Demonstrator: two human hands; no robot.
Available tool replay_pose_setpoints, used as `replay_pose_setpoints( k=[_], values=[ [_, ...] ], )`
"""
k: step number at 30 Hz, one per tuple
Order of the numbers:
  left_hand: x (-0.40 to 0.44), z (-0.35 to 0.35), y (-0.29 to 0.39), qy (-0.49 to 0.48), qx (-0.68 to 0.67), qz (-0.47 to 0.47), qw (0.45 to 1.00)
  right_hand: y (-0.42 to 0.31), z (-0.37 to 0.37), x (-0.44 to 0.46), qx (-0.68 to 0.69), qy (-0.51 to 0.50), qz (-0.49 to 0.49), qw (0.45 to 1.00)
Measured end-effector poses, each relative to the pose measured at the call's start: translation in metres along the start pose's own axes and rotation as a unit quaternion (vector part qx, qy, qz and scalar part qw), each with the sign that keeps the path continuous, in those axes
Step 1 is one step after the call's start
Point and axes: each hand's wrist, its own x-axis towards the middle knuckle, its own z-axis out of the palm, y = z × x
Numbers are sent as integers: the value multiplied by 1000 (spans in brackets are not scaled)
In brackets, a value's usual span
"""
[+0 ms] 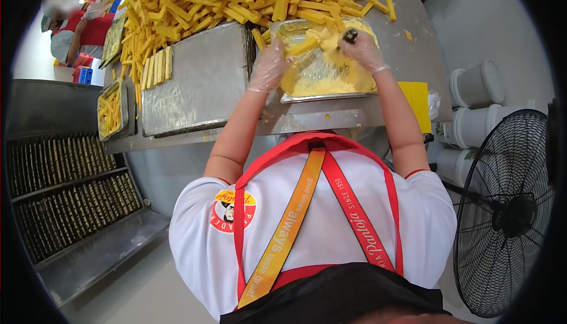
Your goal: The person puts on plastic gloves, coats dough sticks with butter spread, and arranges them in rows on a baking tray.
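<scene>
the gloved right hand [361, 52] curls around a dark handle [349, 35] over a shiny metal pan [331, 96] smeared with soft yellow paste [325, 85]; the gloved left hand [270, 69] bends at the pan's nine-o'clock edge, its hold unclear. farther toward nine, a flat dull tray [207, 70] carries blocky yellow sticks [157, 68]; toward eleven, a loose stick heap [201, 5] covers the worktop [407, 20].

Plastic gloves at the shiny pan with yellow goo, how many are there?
2: one clear plastic glove on the left hand at the metal pan's left side, the other on the right hand over the pan. None seems hidden there.
</scene>
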Motion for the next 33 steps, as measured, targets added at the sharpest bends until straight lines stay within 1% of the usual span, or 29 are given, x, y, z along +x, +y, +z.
replay_pose_setpoints(
  k=[1,2,3,4,5,6,7,9,10,11,12,13,14,15,18,20,21,24,27,30,33],
  values=[
    [-5,9,-8,-17,15,13,1000,-4,1,2,-135,75,-57,986],
    [-7,18,-15,-33,30,27,999,-8,0,-1,-149,51,-110,981],
    [-12,26,-20,2,-59,16,998,-17,-2,-10,-160,26,-162,973],
    [-14,28,-23,-1,-83,-5,997,-25,-4,-17,-171,1,-211,962],
    [-16,31,-26,-5,-109,-26,994,-32,-10,-20,-108,-67,-123,984],
    [-19,29,-23,-11,-106,-32,994,-38,-20,-22,-44,-134,-32,989],
    [-21,23,-15,-17,-103,-38,994,-40,-26,-25,21,-198,60,978],
    [-25,10,0,-35,-40,-18,998,-15,-20,-9,-66,-64,5,996],
    [-27,11,-2,-42,-41,-13,998,-10,-17,-4,-109,5,-22,994],
    [-27,11,-6,-47,-42,-8,998,-5,-12,-1,-160,33,-61,985],
    [-26,12,-8,-51,-43,-3,998,-13,-7,-5,-11,31,-32,999],
    [-26,11,-4,-32,-48,-2,998,-25,0,-15,138,28,-2,990],
    [-28,11,1,-13,-52,-2,999,-38,6,-24,284,23,29,958],
    [-30,11,4,4,-57,-2,998,-52,8,-30,374,22,55,925],
    [-27,14,0,-3,-33,-11,999,-47,19,-34,401,19,59,914],
    [-26,22,-11,4,-27,2,1000,-15,23,-27,353,64,70,931],
    [-26,23,-12,8,-25,9,1000,-15,22,-24,328,87,73,938],
    [-27,28,-15,18,-21,20,999,-21,26,-25,238,91,45,966],
    [-27,22,-8,13,5,-1,1000,-61,27,-40,411,39,41,910],
    [-30,10,1,1,10,-25,1000,-12,28,-30,252,82,45,963],
    [-32,2,13,-2,-26,-56,998,-1,23,-26,163,107,59,979]
  ],
)
